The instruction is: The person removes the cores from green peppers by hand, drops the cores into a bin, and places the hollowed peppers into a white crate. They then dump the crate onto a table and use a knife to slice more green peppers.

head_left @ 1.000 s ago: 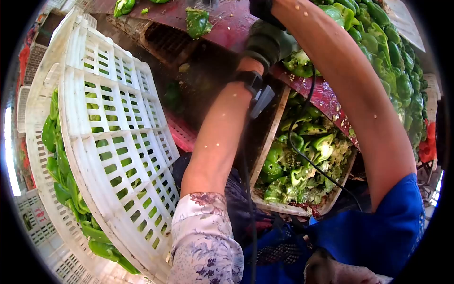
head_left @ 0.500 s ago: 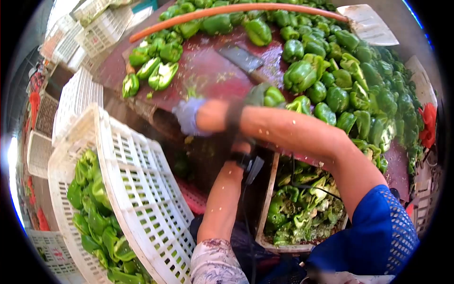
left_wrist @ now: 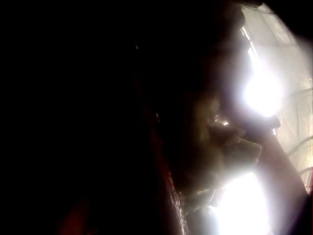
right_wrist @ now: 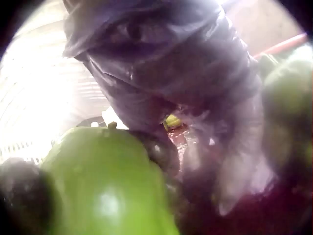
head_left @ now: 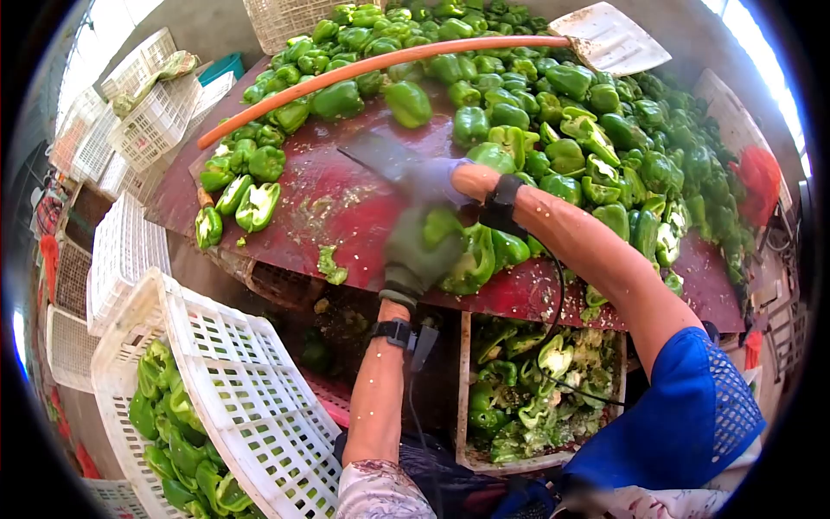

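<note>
My right hand (head_left: pixel 437 180), in a purple glove, is on the handle of a cleaver (head_left: pixel 376 158), whose broad blade points away to the left over the red tabletop. Its fingers curl downward in the right wrist view, hiding the handle. In a dark green glove, my left hand (head_left: pixel 413 255) holds a green bell pepper (head_left: pixel 443 227) just below the cleaver. That pepper (right_wrist: pixel 107 181) fills the lower left of the right wrist view, with a dark gloved fingertip beside it. Dark and glaring, the left wrist view shows little.
Whole peppers (head_left: pixel 553 78) heap along the back and right of the red table (head_left: pixel 346 208). Cut peppers (head_left: pixel 246 203) lie at its left. An orange-handled shovel (head_left: pixel 609 39) lies across the heap. Below are a white crate (head_left: pixel 251 381) of peppers and a bin (head_left: pixel 462 389) of scraps.
The head view has tilted up to the table. My right hand swept left past the table edge, then came back onto the cleaver that lay there. My left hand still holds a pepper.
</note>
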Tool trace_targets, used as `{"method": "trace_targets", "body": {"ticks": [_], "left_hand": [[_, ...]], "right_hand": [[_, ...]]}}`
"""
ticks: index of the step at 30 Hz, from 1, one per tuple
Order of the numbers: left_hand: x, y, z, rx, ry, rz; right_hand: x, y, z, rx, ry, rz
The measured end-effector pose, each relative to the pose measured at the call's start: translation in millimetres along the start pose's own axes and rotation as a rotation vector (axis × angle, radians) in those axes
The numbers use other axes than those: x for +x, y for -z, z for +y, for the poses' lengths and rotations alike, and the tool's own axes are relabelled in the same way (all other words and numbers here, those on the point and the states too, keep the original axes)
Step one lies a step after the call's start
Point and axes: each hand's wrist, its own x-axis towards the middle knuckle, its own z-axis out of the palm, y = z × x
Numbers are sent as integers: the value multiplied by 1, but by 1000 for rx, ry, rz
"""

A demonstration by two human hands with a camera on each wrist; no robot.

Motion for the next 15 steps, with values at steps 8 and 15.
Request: {"method": "trace_targets", "body": {"ticks": [8,15], "left_hand": [[-6,-7,-19,109,41,25],[-6,-3,-16,98,13,17]], "right_hand": [[-14,38,-42,99,-285,256],[-40,109,-82,193,-472,695]]}}
